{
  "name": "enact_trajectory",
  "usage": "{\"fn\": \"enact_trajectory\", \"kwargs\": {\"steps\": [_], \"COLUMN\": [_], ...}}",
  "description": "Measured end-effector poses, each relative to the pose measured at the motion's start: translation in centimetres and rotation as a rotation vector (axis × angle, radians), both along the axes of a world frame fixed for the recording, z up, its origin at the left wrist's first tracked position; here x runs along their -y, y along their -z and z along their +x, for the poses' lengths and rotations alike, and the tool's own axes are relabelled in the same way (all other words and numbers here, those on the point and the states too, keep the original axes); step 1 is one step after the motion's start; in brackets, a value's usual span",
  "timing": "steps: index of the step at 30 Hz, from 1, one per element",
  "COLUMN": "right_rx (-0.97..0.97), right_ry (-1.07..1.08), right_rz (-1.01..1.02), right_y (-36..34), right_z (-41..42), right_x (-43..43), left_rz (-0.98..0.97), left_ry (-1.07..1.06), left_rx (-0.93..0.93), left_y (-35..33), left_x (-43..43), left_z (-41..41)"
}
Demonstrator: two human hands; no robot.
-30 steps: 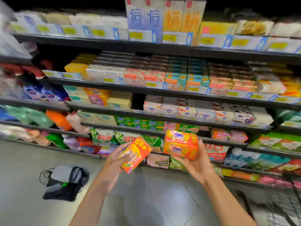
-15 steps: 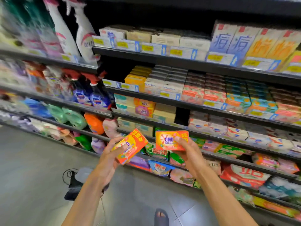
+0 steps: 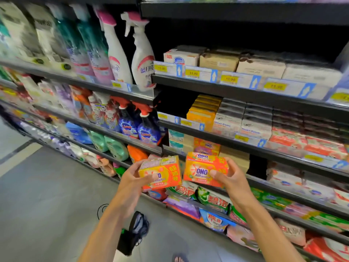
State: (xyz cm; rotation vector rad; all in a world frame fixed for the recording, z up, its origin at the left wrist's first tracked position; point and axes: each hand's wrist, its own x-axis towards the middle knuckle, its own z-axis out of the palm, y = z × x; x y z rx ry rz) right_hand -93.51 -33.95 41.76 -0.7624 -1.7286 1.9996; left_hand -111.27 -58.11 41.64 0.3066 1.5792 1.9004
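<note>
Since half a second ago we brought our two soap packs level: left hand grips one, right hand the other.

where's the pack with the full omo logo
Head view, centre: the OMO pack is held in the right hand, just right of the orange pack in the left hand.

The left soap pack is yellow-orange with a red panel. The right soap pack is orange with a white sunburst and blue letters. The spray bottles are white with pink tops.
</note>
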Motion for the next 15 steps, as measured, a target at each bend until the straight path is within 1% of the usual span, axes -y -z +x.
{"fn": "enact_trajectory", "kwargs": {"steps": [3, 7, 15], "right_rx": [0.005, 0.015, 0.054], "right_ry": [-0.026, -0.022, 0.032], "right_rz": [0.017, 0.052, 0.172], "right_y": [-0.7, -1.6, -4.5], "right_z": [-3.0, -5.9, -10.5], "right_x": [-0.5, -0.4, 0.9], "left_rz": [-0.011, 0.022, 0.064], "left_ry": [0.009, -0.018, 0.039], "left_rx": [-0.042, -0.018, -0.017], "left_y": [-0.8, -1.6, -1.5], "left_x": [-0.1, -0.1, 1.0], "left_z": [-2.9, -5.9, -12.4]}}
